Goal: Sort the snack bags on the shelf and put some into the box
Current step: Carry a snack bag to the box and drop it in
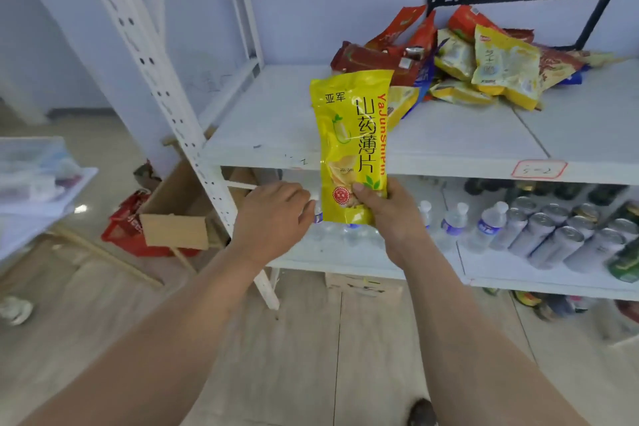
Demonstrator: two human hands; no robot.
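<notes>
Crowding the white shelf (276,114) behind is a pile of snack bags (466,62), a cardboard box (179,214) lower left. The right hand (390,207) clamps a yellow bag (352,135) upright by its bottom; the left hand (273,214) hovers beside, fingers loosely curled, empty.

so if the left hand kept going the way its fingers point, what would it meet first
Most likely the yellow bag held upright in the right hand. The left hand points right, fingertips close beside the bag's lower edge; depth is unclear.

The shelf (276,121) lies bare at left; the heap of snack bags (477,62) blocks its back right.
</notes>
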